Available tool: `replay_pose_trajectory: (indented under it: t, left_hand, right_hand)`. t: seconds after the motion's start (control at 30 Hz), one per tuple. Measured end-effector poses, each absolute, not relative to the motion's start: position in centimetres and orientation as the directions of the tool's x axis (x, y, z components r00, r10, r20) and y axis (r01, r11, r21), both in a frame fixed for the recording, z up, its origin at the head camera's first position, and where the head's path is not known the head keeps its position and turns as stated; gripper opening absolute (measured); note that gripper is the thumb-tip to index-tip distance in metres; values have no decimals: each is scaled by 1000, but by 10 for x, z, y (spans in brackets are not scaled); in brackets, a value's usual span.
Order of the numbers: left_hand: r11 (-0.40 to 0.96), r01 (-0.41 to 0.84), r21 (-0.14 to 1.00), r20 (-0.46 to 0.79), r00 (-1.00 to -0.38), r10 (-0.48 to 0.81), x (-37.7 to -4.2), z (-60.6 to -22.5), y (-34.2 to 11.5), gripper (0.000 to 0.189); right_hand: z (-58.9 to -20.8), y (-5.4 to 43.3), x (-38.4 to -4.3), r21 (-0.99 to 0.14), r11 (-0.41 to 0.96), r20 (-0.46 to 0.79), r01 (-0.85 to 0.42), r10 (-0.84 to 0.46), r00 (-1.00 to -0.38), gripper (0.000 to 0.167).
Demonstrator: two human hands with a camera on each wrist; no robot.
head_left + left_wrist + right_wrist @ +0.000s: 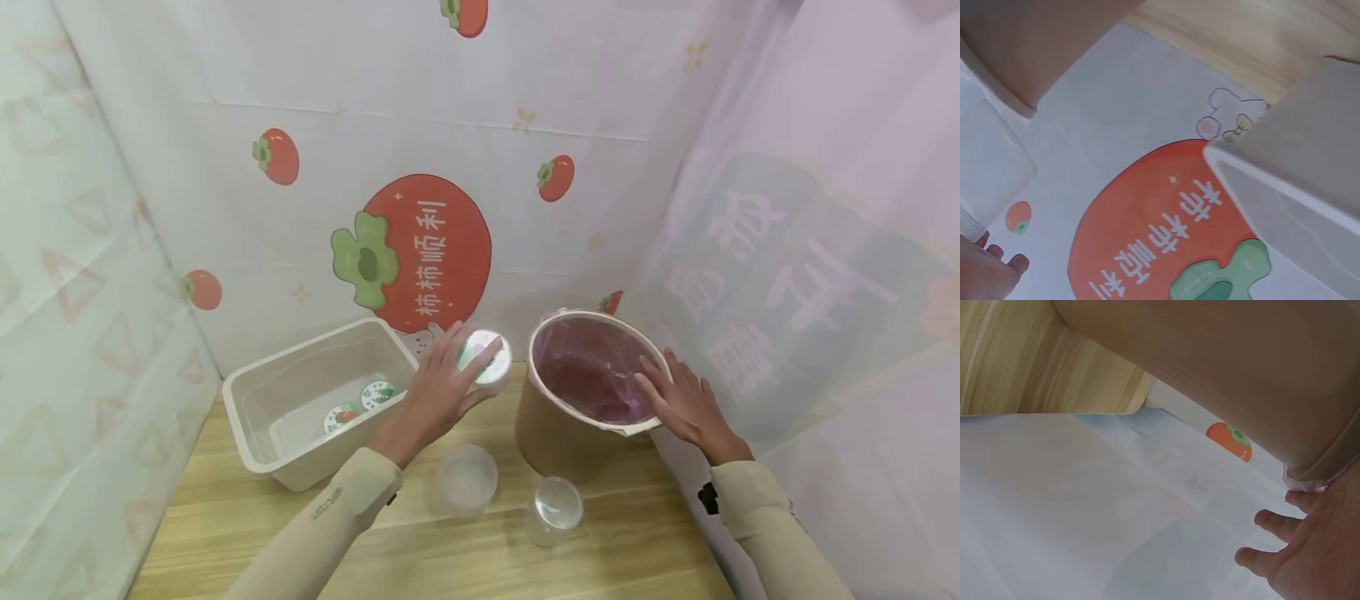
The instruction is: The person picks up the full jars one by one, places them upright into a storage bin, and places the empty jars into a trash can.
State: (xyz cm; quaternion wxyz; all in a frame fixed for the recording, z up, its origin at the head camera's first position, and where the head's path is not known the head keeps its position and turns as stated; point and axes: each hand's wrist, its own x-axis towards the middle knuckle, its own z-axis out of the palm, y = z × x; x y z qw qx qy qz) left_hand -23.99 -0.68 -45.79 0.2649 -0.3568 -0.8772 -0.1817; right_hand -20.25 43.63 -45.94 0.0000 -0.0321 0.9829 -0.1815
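Observation:
My left hand (431, 396) grips a clear plastic jar with a white and green printed lid (487, 354), held up between the basin and the bin. In the left wrist view the jar's see-through wall (991, 165) shows beside the fingers. At the far rim of a brown trash bin (551, 425), lined with a pinkish bag (592, 367), is my right hand (693, 408). Its thumb lies over the opening while the other fingers extend loosely outside the rim, as the right wrist view also shows.
On the left stands a beige rectangular basin (251, 442) with two round printed lids (342, 416) inside. Two clear round containers, one (467, 477) beside the other (555, 508), are on the wooden table (420, 558). Printed cloth walls (450, 133) enclose the table.

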Motion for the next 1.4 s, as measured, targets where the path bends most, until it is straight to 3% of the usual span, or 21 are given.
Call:
replay_pose_trajectory:
  t: [0.27,0.8,0.93,1.2,1.4]
  left_hand:
    - [659,747,89,642,-549,535,-246,-439,28,70]
    - [648,749,137,495,-619,610,-247,-437,108,78]
    - [675,733,83,491,-619,612,-247,-441,122,78]
    - [670,733,-114,465,-557,688,-247,-442,139,77]
    - [639,764,-91,489,-525,697,-246,-443,138,84]
  right_hand:
    - [-458,438,-204,-354,933,15,-65,-63,-998,73]
    - [-460,438,-204,-365,929,29,-66,-60,-998,73]
    - [-460,437,-205,-364,929,32,-68,-60,-998,73]
    - [-460,434,-207,-353,934,51,-61,-46,-998,72]
    - [-463,433,-207,-342,938,45,-50,-36,-998,74]
